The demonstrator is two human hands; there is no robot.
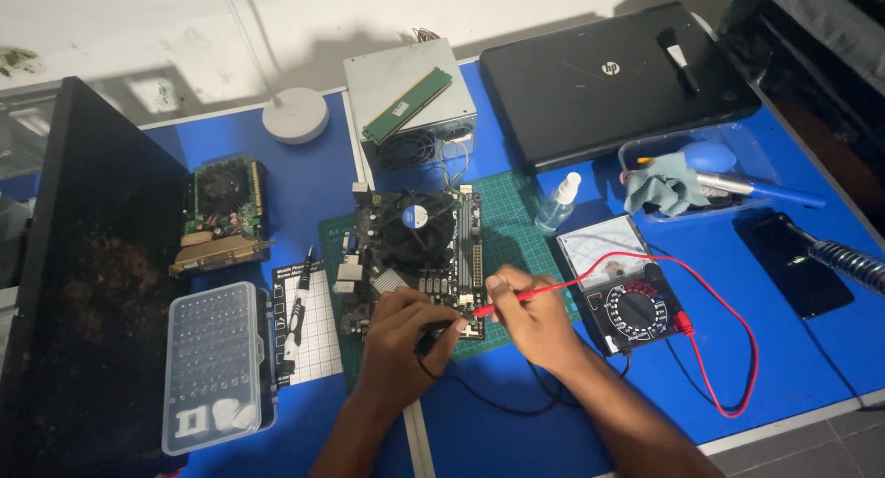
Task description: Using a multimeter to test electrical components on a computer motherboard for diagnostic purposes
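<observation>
Across the frame a blue table (304,178) is spread, its top smooth and matt, with a pale floor seen beyond its upper edge and grey tiles at the lower right corner. At centre a green gridded mat (512,224) is laid, and on it a dark board (415,257) is set, square, studded with slots, with a round fan in its upper middle.

At lower centre the left hand (396,344) is closed around a black probe (433,332), whose tip is pressed at the board's lower edge. Just right of it the right hand (535,317) is pinched on a red probe (502,301), its tip also on the lower edge. The two hands are held close together but not touching.

From the red probe a thin red lead (728,340) is looped to a meter (622,280), a black boxy thing with a round dial and a white scale, at centre right.

At upper right a closed black laptop (608,82) is seen, matt and flat. At lower left a clear plastic case (217,363) of bits is placed beside a large dark panel (88,275).
</observation>
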